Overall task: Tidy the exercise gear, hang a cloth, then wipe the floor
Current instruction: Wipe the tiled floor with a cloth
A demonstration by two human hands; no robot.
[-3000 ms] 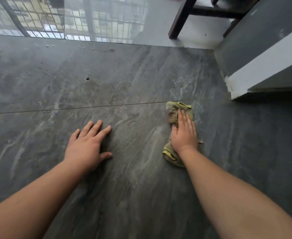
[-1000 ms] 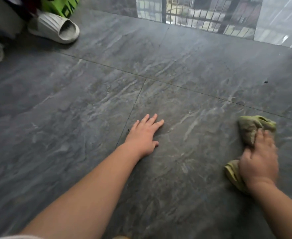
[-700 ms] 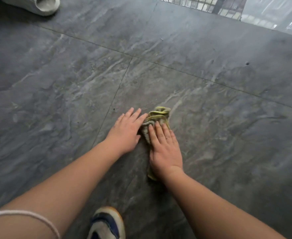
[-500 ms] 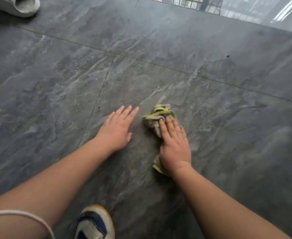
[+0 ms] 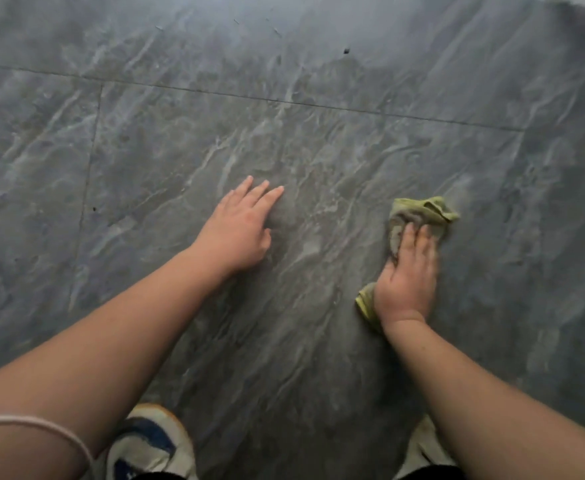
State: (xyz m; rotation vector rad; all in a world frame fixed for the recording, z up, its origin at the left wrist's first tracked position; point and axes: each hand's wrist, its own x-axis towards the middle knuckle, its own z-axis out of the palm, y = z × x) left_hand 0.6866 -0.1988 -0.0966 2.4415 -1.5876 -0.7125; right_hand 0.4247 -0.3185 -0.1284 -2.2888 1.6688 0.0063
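Rightward from the left hand [image 5: 238,233], the right hand [image 5: 407,277] slid the cloth [image 5: 422,211], fingers flat.

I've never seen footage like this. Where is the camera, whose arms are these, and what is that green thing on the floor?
There is no machine here. The camera sits on a person's head and looks forward and down, so you see that person's own two arms reaching out in front.

The surface is a dark grey tiled floor with pale streaks and thin joints between the tiles. The left hand lies flat on the bare tile with straight fingers; it holds nothing and seems only to prop the person up. The right hand presses flat on a crumpled yellow-green cloth, which pokes out beyond the fingertips and beside the wrist. The picture is a little blurred there, which fits a wiping stroke.

At the bottom edge you see the toe of a white and blue shoe, and a thin white cord across the left arm.
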